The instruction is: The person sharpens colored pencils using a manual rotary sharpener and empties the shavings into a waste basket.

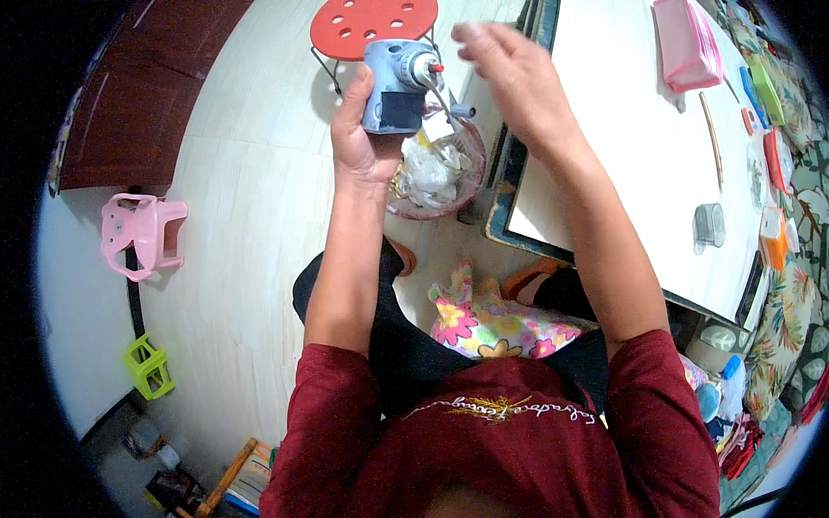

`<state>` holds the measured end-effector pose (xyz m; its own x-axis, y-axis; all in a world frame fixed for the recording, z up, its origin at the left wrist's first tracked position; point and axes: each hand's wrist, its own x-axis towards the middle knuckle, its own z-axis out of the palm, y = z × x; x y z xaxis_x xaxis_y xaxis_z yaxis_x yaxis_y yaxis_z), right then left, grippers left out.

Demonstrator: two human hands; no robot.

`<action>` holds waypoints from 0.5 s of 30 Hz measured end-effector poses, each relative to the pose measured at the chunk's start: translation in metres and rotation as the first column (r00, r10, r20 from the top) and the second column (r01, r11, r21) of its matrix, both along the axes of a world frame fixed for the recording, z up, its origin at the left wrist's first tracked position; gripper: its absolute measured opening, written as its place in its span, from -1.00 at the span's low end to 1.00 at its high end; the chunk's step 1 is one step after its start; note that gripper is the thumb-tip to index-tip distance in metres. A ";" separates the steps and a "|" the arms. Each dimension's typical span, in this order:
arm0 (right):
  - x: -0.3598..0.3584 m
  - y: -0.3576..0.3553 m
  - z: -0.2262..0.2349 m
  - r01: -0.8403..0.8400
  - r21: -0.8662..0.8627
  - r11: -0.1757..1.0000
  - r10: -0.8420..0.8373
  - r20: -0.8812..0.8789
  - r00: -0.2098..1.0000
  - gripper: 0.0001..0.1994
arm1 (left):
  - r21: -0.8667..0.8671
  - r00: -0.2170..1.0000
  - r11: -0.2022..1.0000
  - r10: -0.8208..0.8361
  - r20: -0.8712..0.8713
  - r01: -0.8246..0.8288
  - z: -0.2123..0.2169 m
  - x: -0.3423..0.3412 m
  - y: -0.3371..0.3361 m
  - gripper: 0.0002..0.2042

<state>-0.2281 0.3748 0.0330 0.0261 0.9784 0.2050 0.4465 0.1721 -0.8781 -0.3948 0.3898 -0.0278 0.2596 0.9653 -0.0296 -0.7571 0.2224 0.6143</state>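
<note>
My left hand [364,142] is wrapped round a blue-grey hand-crank pencil sharpener [393,73], held up over a waste basket. The sharpener's crank [439,91] sticks out to the right, with a small red tip at its hub and a grey knob at its end. A dark rectangular opening shows low on its body. My right hand [509,73] is raised to the right of the sharpener, apart from it. Its fingers are bent and smeared by motion, so whether they hold anything cannot be made out.
Plastic bags fill the waste basket [473,177]. A red stool [371,22] stands beyond it. On the white table [604,173] at right lie a clear plastic box [709,224], a pink case [688,43] and a thin stick [711,142]. A pink chair [138,233] and a green stool [148,367] stand left.
</note>
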 end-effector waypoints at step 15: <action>-0.009 0.001 -0.011 0.056 -0.069 0.996 -0.056 0.006 0.998 -0.69 | -0.200 0.985 0.965 -0.166 0.046 0.172 0.001 -0.003 -0.002 -0.57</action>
<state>-0.2371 0.3754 0.0224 0.0805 0.9873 0.1368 0.4574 0.0854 -0.8852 -0.3975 0.3874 -0.0263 0.4217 0.8821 -0.2102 -0.7148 0.4660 0.5215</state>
